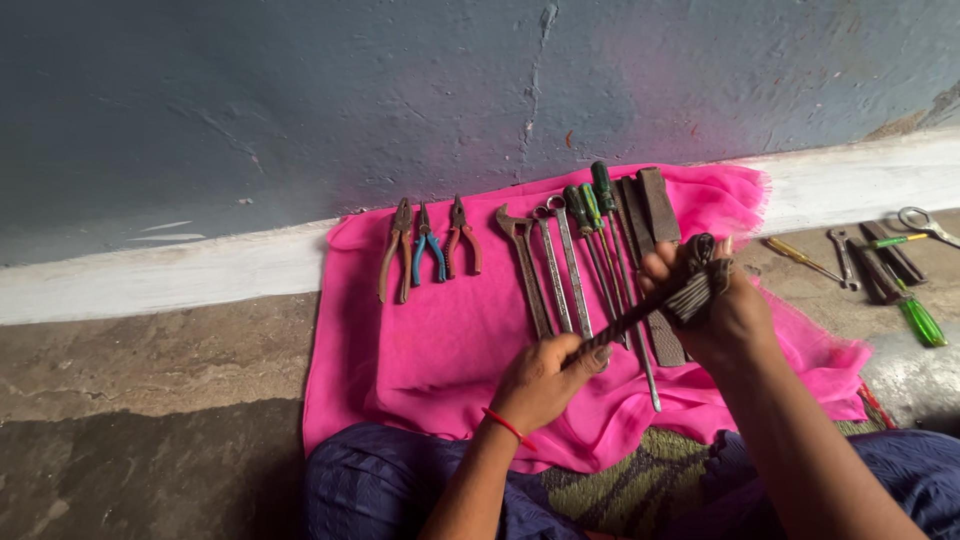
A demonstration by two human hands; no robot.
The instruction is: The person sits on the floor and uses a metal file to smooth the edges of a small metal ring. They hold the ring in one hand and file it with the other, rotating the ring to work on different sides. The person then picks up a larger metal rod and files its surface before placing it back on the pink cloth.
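Note:
My left hand [547, 378] and my right hand [715, 305] both grip one dark, ridged metal tool [655, 312], held slantwise above a pink cloth [440, 340]. The left hand pinches its thin lower end; the right hand closes around its thicker upper end. Beneath the hands, tools lie in a row on the cloth: three pliers [430, 250] at the left, wrenches [545, 265] in the middle, green-handled screwdrivers [592, 215] and flat dark files [655, 205] at the right.
The cloth lies on a rough concrete floor against a blue-grey wall [400, 90] with a white base strip. More tools sit on the floor at the right: a yellow-handled screwdriver [797, 256], a green-handled one [920, 320], scissors [925, 222]. My lap is in blue fabric.

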